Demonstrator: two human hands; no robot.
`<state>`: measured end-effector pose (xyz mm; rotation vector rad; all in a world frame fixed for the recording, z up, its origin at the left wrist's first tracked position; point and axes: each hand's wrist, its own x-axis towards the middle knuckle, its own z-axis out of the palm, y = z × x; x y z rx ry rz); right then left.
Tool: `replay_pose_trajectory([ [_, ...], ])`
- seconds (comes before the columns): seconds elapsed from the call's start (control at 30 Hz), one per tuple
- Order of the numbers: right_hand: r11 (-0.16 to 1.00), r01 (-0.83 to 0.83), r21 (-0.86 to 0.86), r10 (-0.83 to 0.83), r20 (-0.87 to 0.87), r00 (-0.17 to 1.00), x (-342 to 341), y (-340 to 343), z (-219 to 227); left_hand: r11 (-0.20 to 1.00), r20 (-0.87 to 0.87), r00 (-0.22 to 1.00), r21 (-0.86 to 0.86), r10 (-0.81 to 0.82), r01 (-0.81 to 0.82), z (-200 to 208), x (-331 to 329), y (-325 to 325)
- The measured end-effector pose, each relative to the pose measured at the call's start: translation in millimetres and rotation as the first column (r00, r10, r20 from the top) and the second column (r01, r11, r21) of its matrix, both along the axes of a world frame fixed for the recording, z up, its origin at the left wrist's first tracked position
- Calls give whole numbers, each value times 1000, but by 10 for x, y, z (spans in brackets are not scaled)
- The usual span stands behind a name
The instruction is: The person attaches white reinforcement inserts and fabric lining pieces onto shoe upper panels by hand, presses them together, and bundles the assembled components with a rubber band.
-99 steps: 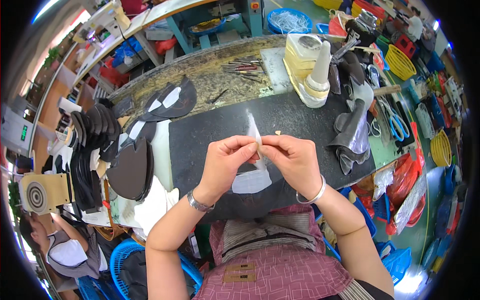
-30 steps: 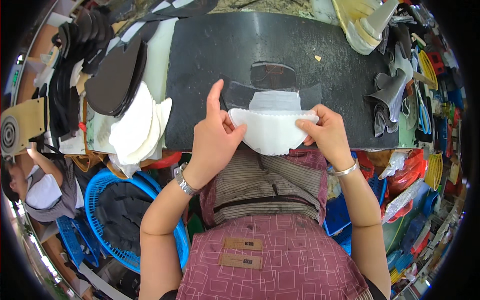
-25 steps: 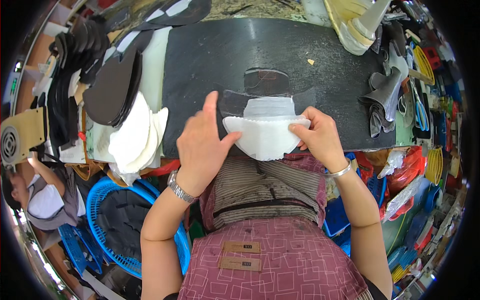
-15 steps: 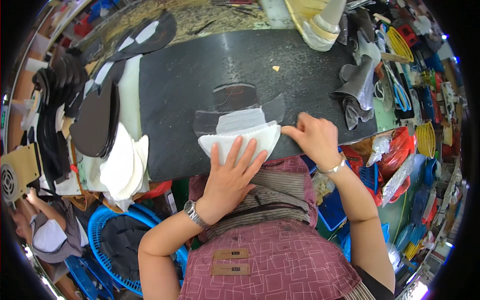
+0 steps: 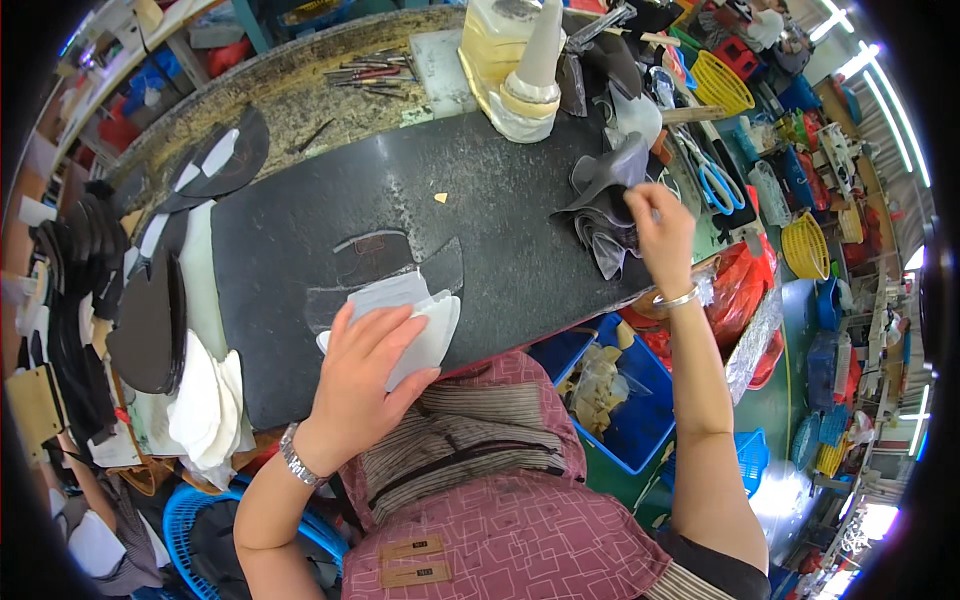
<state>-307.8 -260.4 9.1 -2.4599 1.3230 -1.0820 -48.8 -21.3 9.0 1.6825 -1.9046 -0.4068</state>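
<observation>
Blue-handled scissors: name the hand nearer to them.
Right. The right hand is just left of and slightly below the scissors in view; the left hand is much farther left, on the white piece.

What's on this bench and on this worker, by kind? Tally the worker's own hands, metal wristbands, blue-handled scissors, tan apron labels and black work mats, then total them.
Own hands: 2 (left hand, right hand)
Metal wristbands: 2 (watch, bangle)
Blue-handled scissors: 1
Tan labels: 2
Black work mat: 1
Total: 8
</observation>
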Motion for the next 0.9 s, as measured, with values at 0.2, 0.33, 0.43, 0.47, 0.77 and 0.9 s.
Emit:
replay_pose_trajectory([
  [0.2, 317, -715, 622, 296, 652, 698, 425, 546, 485, 920, -698, 702, -171, 138, -352, 178, -588, -544],
  [0.33, 63, -795, 604, -137, 794, 592, 599, 898, 452, 984, -958, 234, 144, 165, -103, 182, -567, -572],
  [0.43, -18, -789, 614, -276, 756, 594, 451, 1007, 306, 974, -884, 411, 212, 223, -73, 277, -440, -437],
  [0.47, -143, -830, 539, -279, 783, 556, 338, 1013, 195, 982, -836, 517, 173, 185, -72, 305, -365, -419],
  [0.77, 45, -443, 896, 389, 392, 833, 132, 1219, 473, 991, -557, 827, 136, 71, 7, 127, -174, -379],
  [0.9, 53, -800, 597, 153, 787, 598, -7, 1313, 640, 942, -472, 878, -249, 85, -225, 126, -282, -202],
])
